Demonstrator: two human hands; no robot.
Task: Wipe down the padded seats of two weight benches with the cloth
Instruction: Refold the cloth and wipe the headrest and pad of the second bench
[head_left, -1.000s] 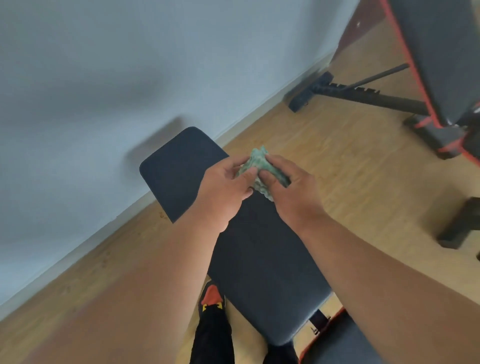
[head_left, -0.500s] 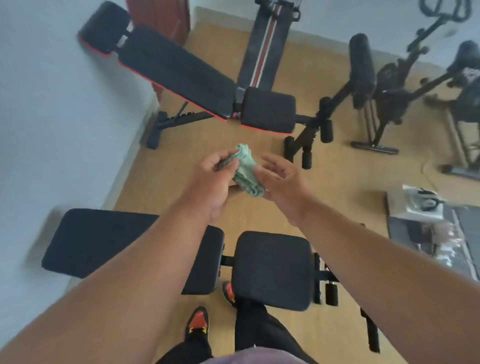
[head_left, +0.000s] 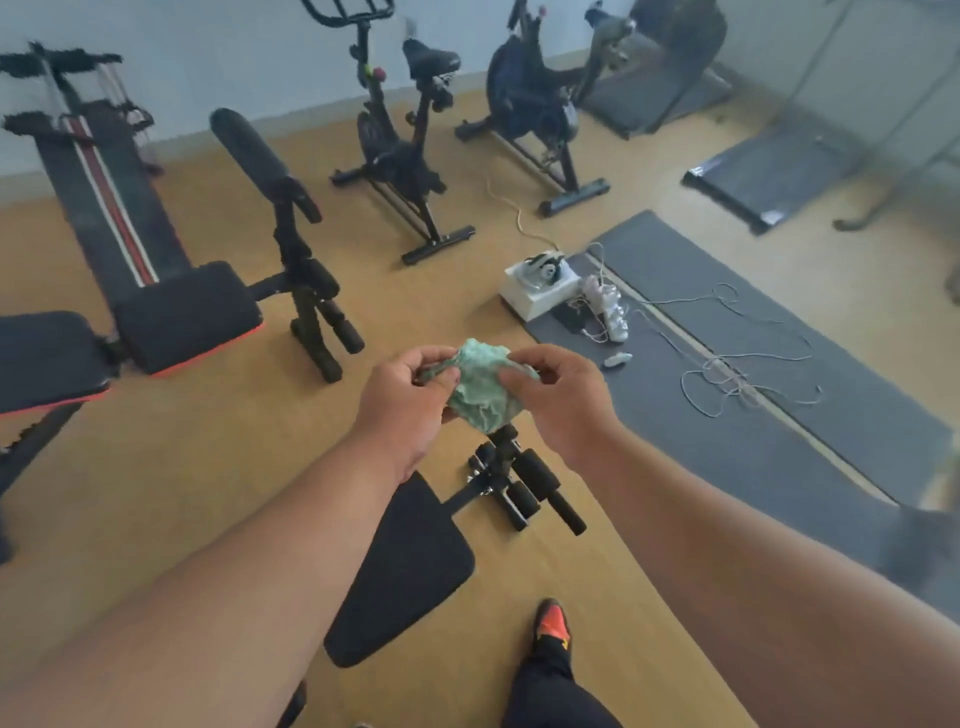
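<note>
Both hands hold the crumpled green cloth (head_left: 480, 387) in the air at frame centre: the left hand (head_left: 402, 402) pinches its 9 o'clock edge, the right hand (head_left: 563, 397) its 3 o'clock edge. Bunched, it shows no clear long axis. The near bench seat (head_left: 405, 566) lies at 6 o'clock, running from 7 towards 1; the second bench seat (head_left: 187, 314) is at 10 o'clock.

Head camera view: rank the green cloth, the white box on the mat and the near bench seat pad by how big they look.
1. near bench seat pad, partly hidden by the left arm
2. green cloth, bunched between both hands and closer to the camera
3. white box, farther off, so true size is unsure
</note>
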